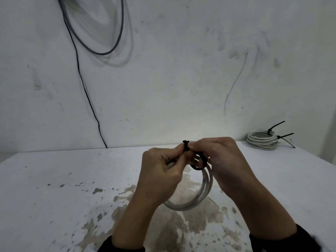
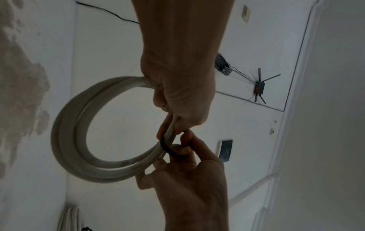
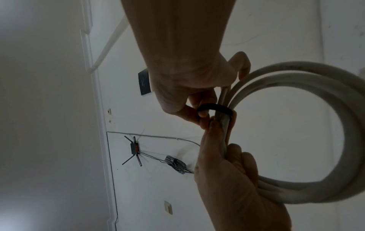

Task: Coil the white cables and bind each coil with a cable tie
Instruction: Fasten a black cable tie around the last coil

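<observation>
The cable tie (image 1: 197, 161) is pinched by the right hand (image 1: 221, 160) and left hand (image 1: 161, 170), looped loosely around the white coil (image 1: 189, 199) gripped between them, likely for tightening. A bound coil (image 1: 262, 141) lies well beyond the right hand, on the desk (image 1: 54, 197).

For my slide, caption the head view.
Both hands, left hand and right hand, fasten a black cable tie around a white cable coil.

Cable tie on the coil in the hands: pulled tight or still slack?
Slack. The cable tie forms a wide loop around the coil, with a gap beside the strands where a fingertip sits.
</observation>
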Demonstrator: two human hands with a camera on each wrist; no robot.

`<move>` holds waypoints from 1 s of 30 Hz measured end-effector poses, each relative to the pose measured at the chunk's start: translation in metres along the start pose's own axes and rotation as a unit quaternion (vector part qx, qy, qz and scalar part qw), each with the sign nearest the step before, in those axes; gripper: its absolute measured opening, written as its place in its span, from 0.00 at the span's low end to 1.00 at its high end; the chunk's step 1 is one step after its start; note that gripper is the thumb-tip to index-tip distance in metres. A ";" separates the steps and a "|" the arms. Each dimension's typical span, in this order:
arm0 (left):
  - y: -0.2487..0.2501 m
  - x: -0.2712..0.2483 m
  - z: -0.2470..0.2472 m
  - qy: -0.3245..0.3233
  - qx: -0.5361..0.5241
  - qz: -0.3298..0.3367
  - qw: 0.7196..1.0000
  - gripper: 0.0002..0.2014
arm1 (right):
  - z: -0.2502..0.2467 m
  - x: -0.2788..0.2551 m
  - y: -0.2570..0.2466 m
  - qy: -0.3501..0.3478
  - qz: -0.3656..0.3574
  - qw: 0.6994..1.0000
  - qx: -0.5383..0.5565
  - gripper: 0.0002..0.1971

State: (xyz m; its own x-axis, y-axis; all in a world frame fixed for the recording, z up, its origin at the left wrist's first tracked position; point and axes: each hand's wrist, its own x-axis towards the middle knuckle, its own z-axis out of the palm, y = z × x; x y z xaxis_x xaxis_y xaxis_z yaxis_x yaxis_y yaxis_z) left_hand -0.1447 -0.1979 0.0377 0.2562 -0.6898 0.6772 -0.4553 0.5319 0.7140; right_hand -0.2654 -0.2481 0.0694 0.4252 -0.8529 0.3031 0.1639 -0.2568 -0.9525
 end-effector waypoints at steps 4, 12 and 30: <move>0.000 0.001 -0.003 -0.010 0.037 0.020 0.999 0.07 | -0.009 0.002 -0.002 -0.005 -0.005 0.997 -0.075 0.10; 0.000 0.002 -0.003 -0.051 -0.003 -0.001 0.999 0.08 | -0.020 0.003 -0.008 -0.035 0.049 0.998 -0.024 0.06; 0.009 0.000 -0.006 -0.082 -0.076 -0.079 0.991 0.11 | -0.003 0.013 0.010 0.034 0.061 0.993 0.098 0.04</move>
State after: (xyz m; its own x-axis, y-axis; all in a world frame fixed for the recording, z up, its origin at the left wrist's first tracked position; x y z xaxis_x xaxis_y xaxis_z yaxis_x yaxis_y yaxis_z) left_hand -0.1438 -0.1900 0.0453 0.1659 -0.8343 0.5257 -0.2842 0.4700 0.8357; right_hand -0.2607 -0.2627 0.0635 0.3923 -0.9027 0.1768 0.2871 -0.0625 -0.9559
